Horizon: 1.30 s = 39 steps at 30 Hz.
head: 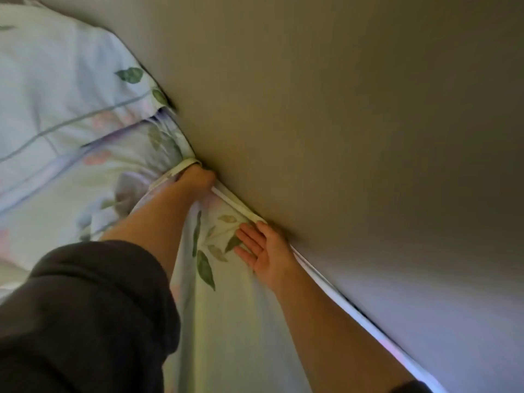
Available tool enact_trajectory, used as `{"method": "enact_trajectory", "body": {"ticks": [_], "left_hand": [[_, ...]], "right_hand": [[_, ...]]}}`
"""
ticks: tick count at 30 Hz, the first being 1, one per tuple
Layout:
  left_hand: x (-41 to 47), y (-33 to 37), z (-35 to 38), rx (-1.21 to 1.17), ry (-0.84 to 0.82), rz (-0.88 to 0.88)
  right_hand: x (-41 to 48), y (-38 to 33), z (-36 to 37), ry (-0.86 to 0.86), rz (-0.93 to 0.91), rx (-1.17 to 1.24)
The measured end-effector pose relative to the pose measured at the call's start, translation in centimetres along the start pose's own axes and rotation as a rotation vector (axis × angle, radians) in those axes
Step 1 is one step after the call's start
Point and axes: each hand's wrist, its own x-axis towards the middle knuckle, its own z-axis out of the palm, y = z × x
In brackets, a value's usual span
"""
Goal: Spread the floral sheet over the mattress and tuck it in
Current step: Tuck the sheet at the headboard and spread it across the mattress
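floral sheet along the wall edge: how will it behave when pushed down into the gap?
Likely floppy: the floral sheet bunches into folds around the left hand. Probably thin and light, since it creases under the flat right hand. It may creep back out, as a rolled edge stands against the wall.

The scene is dimly and softly lit, with the wall [354, 109] graded from warm olive at upper left to cool grey-violet at lower right. Motion blur is seen across the floral sheet [85, 123] at left, and the dark sleeve [85, 321] is left nearly detailless. Straight edges are bowed by the wide lens.
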Motion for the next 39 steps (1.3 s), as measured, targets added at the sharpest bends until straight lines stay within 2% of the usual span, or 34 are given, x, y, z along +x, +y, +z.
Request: {"method": "enact_trajectory", "body": {"ticks": [2,4,6,8,10,12,14,17,20,23,26,28,30,32,34,39], "left_hand": [[1.3,-0.8,1.0,-0.040,0.037,0.026],[0.9,-1.5,1.0,-0.071,-0.002,0.080],[-0.9,-2.4,0.0,-0.022,-0.062,0.197],[-3.5,-4.0,-1.1,0.134,-0.065,0.352],[-5.6,-5.5,-1.1,0.324,-0.189,0.496],[-6.2,-6.3,-0.6,0.461,-0.271,0.665],[-4.9,-6.5,-0.3,0.514,-0.183,0.739],[-2.4,-6.4,-0.3,0.509,-0.020,0.551],[0.0,-5.6,-0.4,0.563,0.125,0.553],[0.7,-5.2,-0.6,0.646,0.104,0.483],[1.4,-6.3,-1.0,0.656,0.080,0.403],[0.4,-6.0,-1.2,0.705,0.027,0.356],[-1.5,-4.0,-1.9,0.548,-0.103,0.289],[-4.4,-2.6,-3.4,0.413,-0.235,0.253],[-6.2,-3.0,-6.4,0.330,-0.186,0.278],[-8.5,-6.9,-17.2,0.283,0.030,0.247]], "right_hand": [[-0.3,-0.5,0.0,-0.040,0.003,-0.066],[-0.8,0.1,0.4,-0.006,-0.072,-0.253],[-2.0,1.6,0.3,0.159,-0.291,-0.609],[-2.9,3.1,-0.5,0.356,-0.594,-1.180],[-3.4,4.1,-1.3,0.383,-0.726,-1.613],[-3.0,4.3,-1.8,0.396,-0.794,-1.820],[-2.3,3.9,-1.6,0.429,-0.822,-1.927],[-1.4,3.8,-0.5,0.450,-0.757,-2.006],[-1.0,4.3,0.9,0.494,-0.680,-2.068],[-0.5,4.8,2.2,0.431,-0.588,-2.121],[-0.1,5.0,2.2,0.322,-0.727,-2.090],[0.2,4.2,2.2,0.341,-0.732,-2.015],[0.4,3.1,2.8,0.373,-0.664,-1.981],[-0.6,2.3,4.5,0.326,-0.537,-1.906],[-2.0,1.5,7.3,0.258,-0.456,-1.744],[-4.5,0.9,16.0,0.141,-0.529,-1.543]]}}
